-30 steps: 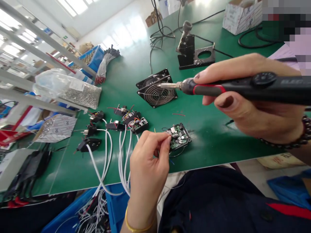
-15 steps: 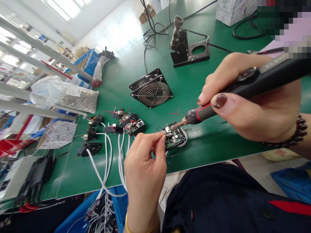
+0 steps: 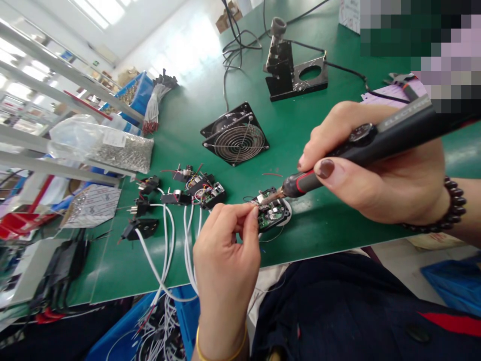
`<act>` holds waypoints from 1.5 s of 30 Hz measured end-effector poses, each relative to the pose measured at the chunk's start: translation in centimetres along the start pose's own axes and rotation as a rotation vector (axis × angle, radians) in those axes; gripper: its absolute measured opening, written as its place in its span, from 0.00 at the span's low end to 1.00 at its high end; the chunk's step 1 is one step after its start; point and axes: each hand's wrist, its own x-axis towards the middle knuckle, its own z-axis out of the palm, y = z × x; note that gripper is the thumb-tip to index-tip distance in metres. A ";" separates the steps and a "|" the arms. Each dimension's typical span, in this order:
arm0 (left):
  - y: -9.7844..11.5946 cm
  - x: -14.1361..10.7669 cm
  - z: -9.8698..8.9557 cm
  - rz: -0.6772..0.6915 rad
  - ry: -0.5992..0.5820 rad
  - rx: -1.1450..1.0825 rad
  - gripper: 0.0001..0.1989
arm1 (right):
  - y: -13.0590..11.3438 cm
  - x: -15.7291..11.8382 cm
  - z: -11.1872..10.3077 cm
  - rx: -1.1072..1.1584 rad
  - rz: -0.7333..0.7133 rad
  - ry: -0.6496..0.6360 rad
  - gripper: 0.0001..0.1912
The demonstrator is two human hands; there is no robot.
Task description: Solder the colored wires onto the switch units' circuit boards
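My right hand (image 3: pixel 361 165) grips a black soldering iron (image 3: pixel 306 181) with red rings. Its tip points down to the left and meets, or nearly meets, a green circuit board (image 3: pixel 272 213) in a black housing, right by my left fingertips. My left hand (image 3: pixel 229 240) is closed in a pinch at the board's left edge. What lies between the thumb and finger is too small to make out. Thin wires loop around the board, and a pale rounded part shows beneath its right side.
Several black plug housings (image 3: pixel 176 197) with white cables lie left of my hands. Behind the board are a square fan (image 3: pixel 236 135) and a black iron stand (image 3: pixel 296 75). A blue bin (image 3: pixel 188 313) of cables sits below the table edge. Pliers (image 3: pixel 404 82) lie at the right.
My right hand has come slightly down and left, bringing the iron's tip closer to my left fingertips. My left hand keeps its pinch at the board. The view has shifted a little.
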 end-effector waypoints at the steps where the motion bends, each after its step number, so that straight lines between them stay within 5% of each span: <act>1: 0.0 0.0 0.0 0.005 0.002 -0.003 0.07 | 0.0 0.0 0.0 0.003 -0.007 -0.005 0.11; 19: -0.3 -0.1 0.4 0.046 0.045 -0.019 0.07 | 0.1 0.1 0.3 0.024 0.014 0.024 0.22; 26: -0.3 0.0 0.6 0.055 0.059 -0.027 0.07 | 0.8 1.1 0.4 0.214 0.002 0.320 0.12; 29: -0.3 0.1 0.6 0.058 0.057 -0.021 0.07 | 1.5 0.8 0.3 0.151 0.001 0.177 0.04; 36: -0.4 0.0 0.6 0.051 0.047 -0.029 0.08 | 3.0 -1.5 1.6 0.063 0.062 -0.446 0.21; 38: -0.5 -0.1 0.6 0.056 0.047 -0.031 0.08 | 3.3 -2.0 2.2 0.057 0.039 -0.506 0.26; 45: -1.0 0.1 0.5 0.061 0.056 -0.111 0.07 | 3.9 -2.7 3.1 0.086 -0.054 -0.492 0.19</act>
